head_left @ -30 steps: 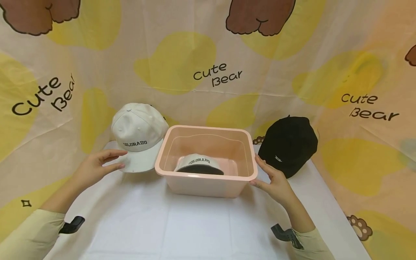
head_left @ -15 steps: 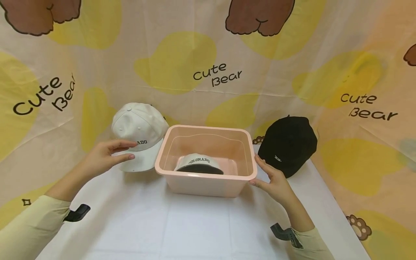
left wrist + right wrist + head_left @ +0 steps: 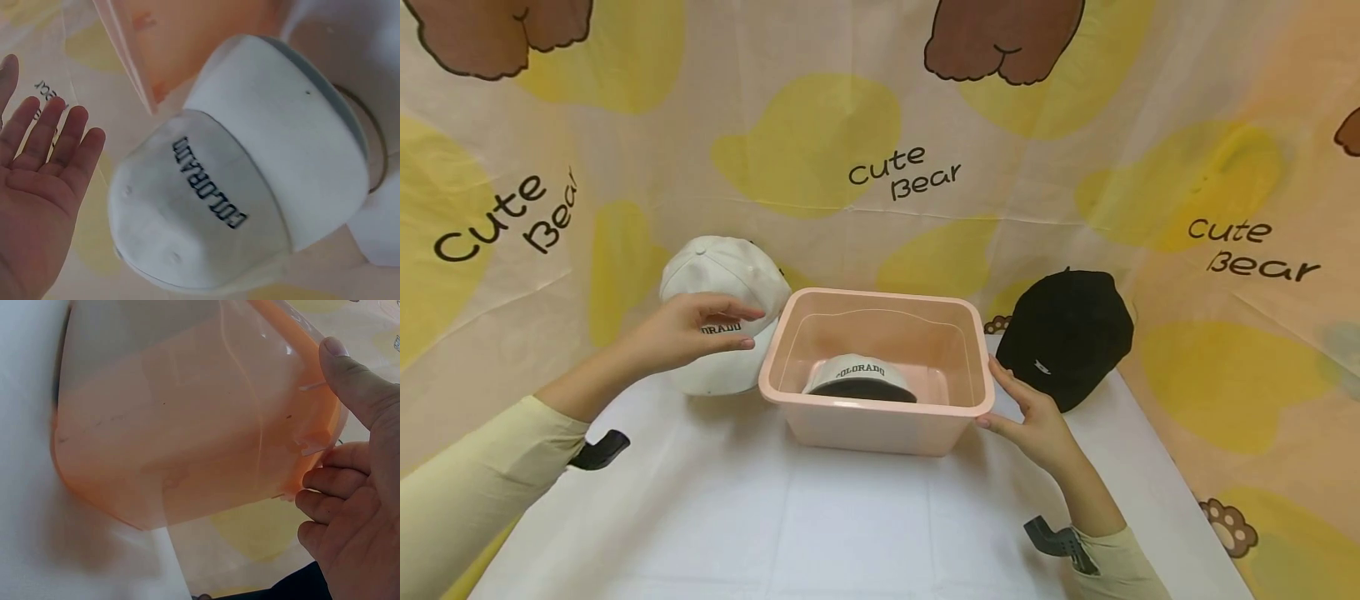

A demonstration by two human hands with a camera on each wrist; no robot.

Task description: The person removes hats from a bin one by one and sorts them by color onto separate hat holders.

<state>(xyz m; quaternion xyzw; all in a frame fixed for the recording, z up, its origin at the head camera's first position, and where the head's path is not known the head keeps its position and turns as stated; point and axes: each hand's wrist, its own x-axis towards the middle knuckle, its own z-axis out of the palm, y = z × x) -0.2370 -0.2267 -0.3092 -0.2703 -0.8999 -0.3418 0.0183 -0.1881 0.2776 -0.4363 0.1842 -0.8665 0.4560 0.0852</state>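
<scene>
A white cap (image 3: pixel 718 267) lettered COLORADO lies on the table left of the pink plastic bin (image 3: pixel 865 429). My left hand (image 3: pixel 681 333) is raised in front of it, fingers extended and thumb apart, holding nothing. In the left wrist view the palm (image 3: pixel 37 206) shows beside the cap's crown, apart from it. At the bin's right front corner, my right hand (image 3: pixel 1036 423) holds the rim, with the thumb at the front and fingers along the side. Inside the bin sits another COLORADO cap (image 3: pixel 861 375), pale with a dark brim, its lower part hidden by the front wall.
A black cap (image 3: pixel 1067 333) rests on the table to the right of the bin, just behind the right hand. The white tabletop (image 3: pixel 857 525) ends against a patterned cloth backdrop (image 3: pixel 910 242) at the back and sides.
My left hand has moved right and up, from the left side of the white cap to across its front, toward the bin. The right hand, bin and caps stay put.
</scene>
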